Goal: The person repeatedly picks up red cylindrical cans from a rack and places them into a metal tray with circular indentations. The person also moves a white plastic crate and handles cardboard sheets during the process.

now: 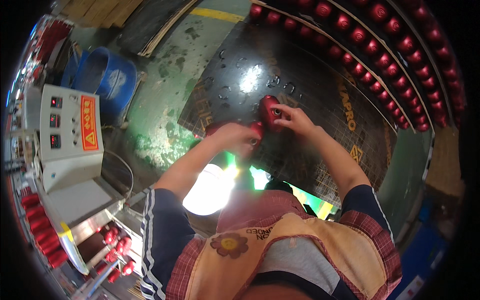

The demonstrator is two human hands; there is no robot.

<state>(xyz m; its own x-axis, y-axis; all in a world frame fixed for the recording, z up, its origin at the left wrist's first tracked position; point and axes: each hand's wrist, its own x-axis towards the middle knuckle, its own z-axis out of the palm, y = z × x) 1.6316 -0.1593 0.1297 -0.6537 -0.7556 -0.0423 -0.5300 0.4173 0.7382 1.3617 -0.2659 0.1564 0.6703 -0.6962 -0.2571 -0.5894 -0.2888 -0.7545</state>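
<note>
Over a black board (345,155), both of my hands hold shiny red metal bottles. My right hand (297,121) is closed around one red bottle (267,106), thumb and fingers near its small round opening. My left hand (239,138), blurred, is closed on another red bottle (257,129), which also shows a round opening. The two bottles are close together; I cannot tell if they touch. Part of a third red shape (214,128) shows behind my left wrist, mostly hidden. Wet ring marks lie on the board beyond my hands.
Long rows of red bottles (357,35) stand along the far right. At left are a grey control box (70,165) with small displays, a blue drum (105,75) and a machine holding red bottles (117,247). A bright lamp (207,192) glows below my left forearm.
</note>
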